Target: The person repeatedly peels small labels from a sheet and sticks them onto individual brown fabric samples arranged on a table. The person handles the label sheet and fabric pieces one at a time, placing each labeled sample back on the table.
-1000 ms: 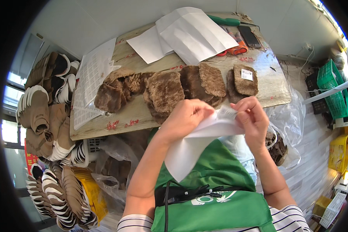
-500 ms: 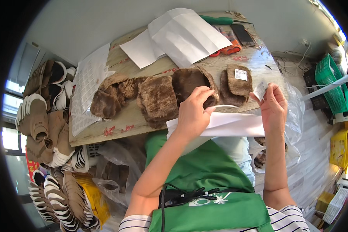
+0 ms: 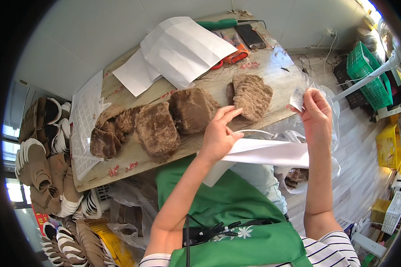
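Right hand is pinching a little white label, left hand sits kinda open at 7 o'clock off a brown fur pad.

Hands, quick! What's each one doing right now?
Left hand: at the rightmost fur pad; can't tell if it's gripping.
Right hand: closed, holding a label.

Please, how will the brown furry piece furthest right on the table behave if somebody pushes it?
The furry piece should feel soft and yield, because its surface is thick pile. It is unlikely to roll, being broad and flat. It might drag the darker piece showing at its left edge.
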`<state>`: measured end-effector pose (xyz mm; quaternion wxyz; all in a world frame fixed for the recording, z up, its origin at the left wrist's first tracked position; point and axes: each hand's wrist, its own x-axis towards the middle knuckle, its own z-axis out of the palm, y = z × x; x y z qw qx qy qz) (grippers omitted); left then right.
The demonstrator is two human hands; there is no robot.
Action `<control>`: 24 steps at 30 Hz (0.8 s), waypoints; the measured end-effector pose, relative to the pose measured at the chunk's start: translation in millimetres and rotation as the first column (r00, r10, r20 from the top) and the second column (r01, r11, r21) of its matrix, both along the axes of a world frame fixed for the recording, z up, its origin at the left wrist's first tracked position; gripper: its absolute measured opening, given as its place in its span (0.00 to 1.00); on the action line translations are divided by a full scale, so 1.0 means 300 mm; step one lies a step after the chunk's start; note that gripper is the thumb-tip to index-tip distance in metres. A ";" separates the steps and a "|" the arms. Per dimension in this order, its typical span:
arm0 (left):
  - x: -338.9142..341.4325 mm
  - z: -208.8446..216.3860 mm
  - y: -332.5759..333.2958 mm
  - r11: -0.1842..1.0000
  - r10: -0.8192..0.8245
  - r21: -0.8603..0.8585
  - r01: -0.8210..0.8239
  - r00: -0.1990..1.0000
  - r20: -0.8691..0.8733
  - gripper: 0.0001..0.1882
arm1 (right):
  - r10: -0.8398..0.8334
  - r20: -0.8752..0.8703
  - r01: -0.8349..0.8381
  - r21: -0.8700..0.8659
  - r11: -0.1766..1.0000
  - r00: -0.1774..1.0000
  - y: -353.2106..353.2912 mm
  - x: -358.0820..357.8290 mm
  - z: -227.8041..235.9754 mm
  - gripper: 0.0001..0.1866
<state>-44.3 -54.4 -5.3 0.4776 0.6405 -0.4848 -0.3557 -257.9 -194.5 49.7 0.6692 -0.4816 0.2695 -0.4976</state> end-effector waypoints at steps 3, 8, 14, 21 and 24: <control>-0.013 0.027 0.015 1.000 -0.019 0.025 0.006 0.826 0.563 0.27 | 0.029 -0.124 -0.022 0.055 0.998 0.992 -0.035 0.018 -0.047 0.06; -0.067 0.136 -0.080 0.993 -0.113 0.058 0.102 0.705 0.700 0.29 | -0.029 -0.299 0.048 0.058 0.997 0.954 -0.082 0.067 -0.130 0.07; -0.082 -0.015 -0.121 0.970 -0.239 0.209 0.122 0.615 0.752 0.34 | -0.066 -0.426 0.109 0.078 0.991 0.902 -0.076 0.150 -0.240 0.07; -0.100 -0.034 -0.123 0.985 -0.160 0.083 0.153 0.613 0.773 0.33 | -0.224 -0.551 0.179 -0.135 0.975 0.804 -0.089 0.232 -0.321 0.08; -0.099 -0.039 -0.121 0.985 -0.158 0.082 0.151 0.608 0.778 0.33 | -0.248 -0.633 0.190 -0.160 0.969 0.733 -0.086 0.248 -0.328 0.10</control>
